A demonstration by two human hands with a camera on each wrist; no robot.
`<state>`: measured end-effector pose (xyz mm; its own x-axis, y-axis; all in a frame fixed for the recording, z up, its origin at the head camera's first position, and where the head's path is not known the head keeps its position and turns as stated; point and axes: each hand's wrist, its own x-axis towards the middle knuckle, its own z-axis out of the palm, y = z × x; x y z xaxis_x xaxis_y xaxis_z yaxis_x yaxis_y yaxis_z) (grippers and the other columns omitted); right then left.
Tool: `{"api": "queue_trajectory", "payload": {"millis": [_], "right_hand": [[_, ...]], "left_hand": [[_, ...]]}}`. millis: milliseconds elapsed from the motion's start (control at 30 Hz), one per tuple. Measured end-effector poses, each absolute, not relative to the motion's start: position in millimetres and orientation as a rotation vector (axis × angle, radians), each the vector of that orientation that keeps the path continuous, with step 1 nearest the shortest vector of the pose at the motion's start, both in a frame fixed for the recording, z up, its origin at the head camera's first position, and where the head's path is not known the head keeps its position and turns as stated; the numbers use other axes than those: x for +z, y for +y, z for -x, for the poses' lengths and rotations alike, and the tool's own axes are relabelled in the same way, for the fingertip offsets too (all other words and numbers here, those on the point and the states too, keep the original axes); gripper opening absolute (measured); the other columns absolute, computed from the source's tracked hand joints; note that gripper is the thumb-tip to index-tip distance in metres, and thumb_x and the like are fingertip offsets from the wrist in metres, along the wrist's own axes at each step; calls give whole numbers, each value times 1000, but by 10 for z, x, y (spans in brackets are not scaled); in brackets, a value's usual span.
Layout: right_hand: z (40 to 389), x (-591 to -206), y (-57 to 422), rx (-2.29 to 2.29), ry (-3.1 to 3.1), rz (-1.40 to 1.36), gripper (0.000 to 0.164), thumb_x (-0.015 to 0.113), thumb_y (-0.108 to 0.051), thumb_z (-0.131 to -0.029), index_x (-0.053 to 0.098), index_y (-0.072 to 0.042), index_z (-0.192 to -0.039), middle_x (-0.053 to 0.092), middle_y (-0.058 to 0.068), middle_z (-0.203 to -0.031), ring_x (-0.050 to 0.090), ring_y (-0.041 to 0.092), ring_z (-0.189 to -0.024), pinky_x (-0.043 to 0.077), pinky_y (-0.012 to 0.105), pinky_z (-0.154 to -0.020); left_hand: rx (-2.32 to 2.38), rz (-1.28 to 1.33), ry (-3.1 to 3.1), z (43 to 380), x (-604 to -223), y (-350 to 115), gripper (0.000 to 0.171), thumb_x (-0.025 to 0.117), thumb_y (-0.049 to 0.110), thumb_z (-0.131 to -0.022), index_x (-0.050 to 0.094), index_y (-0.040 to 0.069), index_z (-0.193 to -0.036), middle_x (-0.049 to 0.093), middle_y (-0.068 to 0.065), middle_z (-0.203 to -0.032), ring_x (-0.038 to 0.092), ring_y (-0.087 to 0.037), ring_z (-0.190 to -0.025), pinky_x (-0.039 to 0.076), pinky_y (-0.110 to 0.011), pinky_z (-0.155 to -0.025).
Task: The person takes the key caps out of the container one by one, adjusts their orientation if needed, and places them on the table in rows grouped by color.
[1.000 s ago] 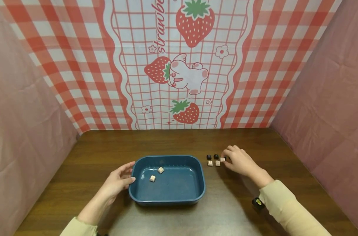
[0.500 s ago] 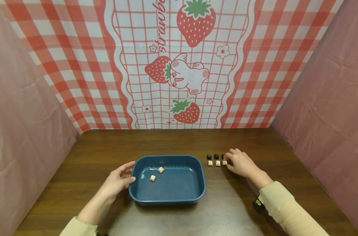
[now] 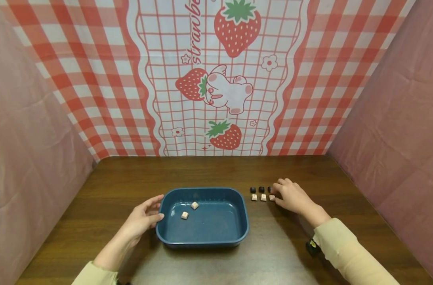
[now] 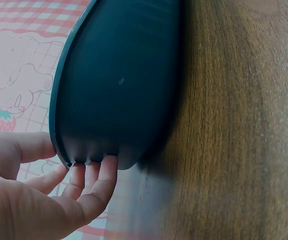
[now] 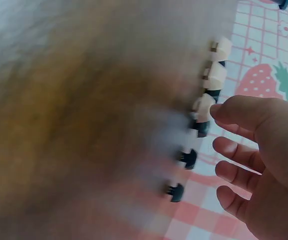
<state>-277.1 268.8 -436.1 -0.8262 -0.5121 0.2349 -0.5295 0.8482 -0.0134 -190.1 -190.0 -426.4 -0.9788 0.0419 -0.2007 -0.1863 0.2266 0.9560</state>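
My left hand [image 3: 142, 218] holds the left end of a blue tray [image 3: 202, 243], thumb at the rim and fingertips against the outer wall, as the left wrist view shows. Inside the tray lie two cream keycaps [image 3: 184, 215]. Beside the tray, cream keycaps [image 3: 254, 197] form a front row, with black keycaps [image 3: 261, 189] behind them. At the row's right end my right hand [image 3: 291, 196] touches the last cream keycap [image 5: 203, 108] with the thumb tip; its other fingers are loosely bent. The right wrist view shows further black keycaps [image 5: 175, 192] that the hand hides from the head view.
The brown wooden table [image 3: 209, 170] ends at a strawberry-print cloth [image 3: 223, 99] at the back. Pink cloths [image 3: 387, 130] hang on both sides. A dark wrist device [image 3: 312, 246] is on the right forearm.
My right hand has set a cream keycap down at the right end of the front row and its fingers have loosened. The left hand and tray have stayed put.
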Motion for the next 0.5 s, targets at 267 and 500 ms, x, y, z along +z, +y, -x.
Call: {"api": "queue_trajectory", "payload": {"millis": [267, 500], "right_hand": [[2757, -4190, 2556, 148, -2734, -864, 19, 77, -16, -75, 66, -12, -90, 58, 2, -87, 47, 18, -76, 38, 35, -60], [2734, -3994, 2355, 165, -2700, -910, 20, 76, -15, -75, 66, -13, -92, 58, 1, -90, 50, 19, -80, 41, 35, -63]], "left_hand": [[1874, 111, 2304, 1896, -4275, -1902, 57, 58, -5, -85, 43, 3, -139, 50, -22, -124, 56, -22, -97, 49, -32, -70], [1881, 114, 2301, 1888, -4265, -1898, 57, 59, -5, -85, 43, 3, -139, 50, -22, -124, 56, -23, -98, 50, -33, -71]]}}
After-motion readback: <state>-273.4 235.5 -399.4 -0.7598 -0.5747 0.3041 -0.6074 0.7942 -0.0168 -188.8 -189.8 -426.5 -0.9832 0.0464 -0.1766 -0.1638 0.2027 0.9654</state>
